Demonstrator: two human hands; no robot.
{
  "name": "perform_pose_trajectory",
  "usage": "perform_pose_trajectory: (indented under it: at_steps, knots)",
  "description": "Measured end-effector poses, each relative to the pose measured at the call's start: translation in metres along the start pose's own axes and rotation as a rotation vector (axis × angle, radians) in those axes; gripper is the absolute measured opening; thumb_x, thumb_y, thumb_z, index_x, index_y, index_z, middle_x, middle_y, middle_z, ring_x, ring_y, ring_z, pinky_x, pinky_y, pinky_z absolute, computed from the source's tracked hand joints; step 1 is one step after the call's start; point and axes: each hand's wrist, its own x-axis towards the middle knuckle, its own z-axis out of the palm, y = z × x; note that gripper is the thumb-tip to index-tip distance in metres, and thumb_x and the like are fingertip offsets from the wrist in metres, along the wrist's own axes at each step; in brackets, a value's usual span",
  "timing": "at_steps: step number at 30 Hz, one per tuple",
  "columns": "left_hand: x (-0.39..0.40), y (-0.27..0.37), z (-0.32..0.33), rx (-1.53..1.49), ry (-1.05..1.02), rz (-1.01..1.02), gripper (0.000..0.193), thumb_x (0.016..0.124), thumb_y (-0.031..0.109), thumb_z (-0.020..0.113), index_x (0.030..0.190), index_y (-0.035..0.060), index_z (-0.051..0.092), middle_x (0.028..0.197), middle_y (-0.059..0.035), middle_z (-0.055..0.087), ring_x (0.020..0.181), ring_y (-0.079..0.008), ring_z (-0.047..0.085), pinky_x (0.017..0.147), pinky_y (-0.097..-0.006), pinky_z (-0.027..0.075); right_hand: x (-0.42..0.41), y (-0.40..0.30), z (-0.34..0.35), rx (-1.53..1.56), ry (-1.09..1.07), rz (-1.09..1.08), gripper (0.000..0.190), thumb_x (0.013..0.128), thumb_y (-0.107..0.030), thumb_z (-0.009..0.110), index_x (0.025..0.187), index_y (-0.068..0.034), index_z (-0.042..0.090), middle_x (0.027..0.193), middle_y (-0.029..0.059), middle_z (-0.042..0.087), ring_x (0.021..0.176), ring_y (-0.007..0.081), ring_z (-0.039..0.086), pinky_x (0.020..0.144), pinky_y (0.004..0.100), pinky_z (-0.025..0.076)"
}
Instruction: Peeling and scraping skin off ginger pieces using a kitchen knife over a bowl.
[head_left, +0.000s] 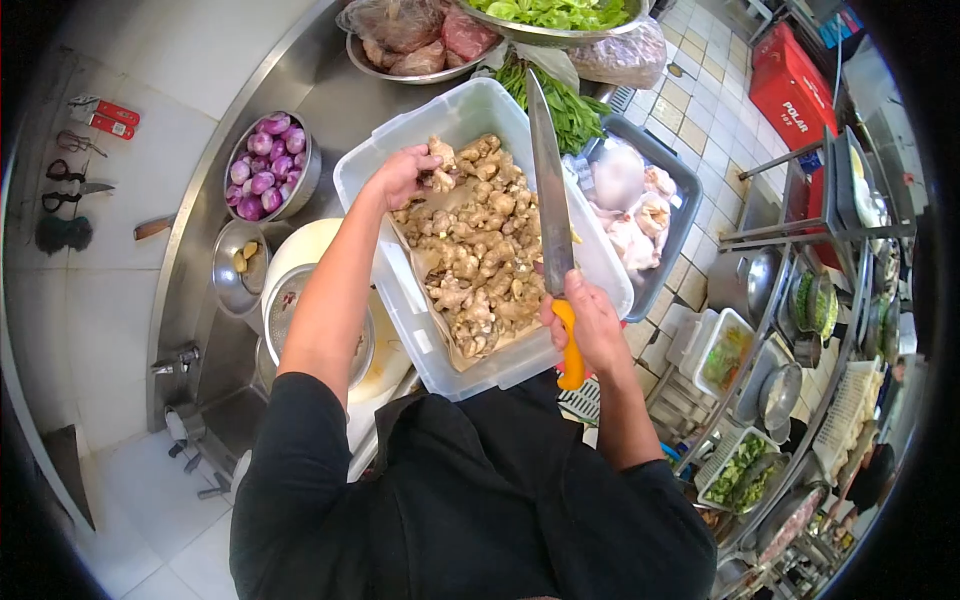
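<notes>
My left hand (405, 177) holds a knobby piece of ginger root (442, 165) over the upper left part of a clear plastic tub (394, 300). Many ginger roots (480, 247) lie in the tub on brown paper or card. In my right hand (589, 315) is a large chef's knife (553, 195) by its yellow handle, blade pointing up and away from me, above the tub's right side. Left of the tub stand a metal bowl of peeled red onions (268, 169) and a small metal bowl (229, 281) with a few yellowish pieces.
A metal bowl of raw meat (420, 56), a bowl of lettuce (555, 16) and leafy greens (559, 112) stand beyond the tub. A grey tray of raw chicken (637, 210) lies right of it. A strainer (281, 311) sits by my left forearm. Metal shelving (780, 236) stands further right.
</notes>
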Motion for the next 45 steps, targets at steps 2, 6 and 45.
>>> perform_pose_trajectory:
  at_steps: [2, 6, 45]
  knots:
    - [-0.010, 0.006, 0.000, -0.054, -0.016, 0.033, 0.024, 0.095, 0.016, 0.055, 0.118, 0.0088, 0.056, 0.106, -0.0049, 0.064, 0.098, -0.0160, 0.061, 0.076, -0.0373, 0.051, 0.003, 0.000, 0.000, 0.000, -0.022, 0.003, 0.059, 0.104, -0.050, 0.034, 0.129, 0.000, 0.055, 0.071, 0.0033, 0.057, 0.052, 0.0089, 0.050, 0.049, 0.0243, 0.041]
    - [-0.024, 0.010, 0.000, 0.028, 0.042, 0.139, 0.026, 0.095, 0.014, 0.056, 0.119, 0.0047, 0.056, 0.107, -0.0039, 0.065, 0.089, -0.0169, 0.064, 0.077, -0.0360, 0.053, 0.006, 0.003, 0.003, 0.027, -0.008, -0.041, 0.050, 0.101, -0.049, 0.044, 0.080, -0.005, 0.056, 0.064, 0.0006, 0.052, 0.048, 0.0079, 0.047, 0.046, 0.0238, 0.038]
    - [-0.108, -0.070, 0.109, 1.502, -0.222, 0.012, 0.036, 0.072, 0.013, 0.073, 0.107, 0.0115, 0.067, 0.110, -0.0129, 0.066, 0.101, -0.0309, 0.063, 0.083, -0.0420, 0.051, 0.015, -0.013, 0.006, -0.083, -0.027, -0.137, 0.023, 0.097, -0.026, 0.061, 0.099, -0.003, 0.059, 0.071, 0.0018, 0.057, 0.050, 0.0070, 0.048, 0.047, 0.0234, 0.040]
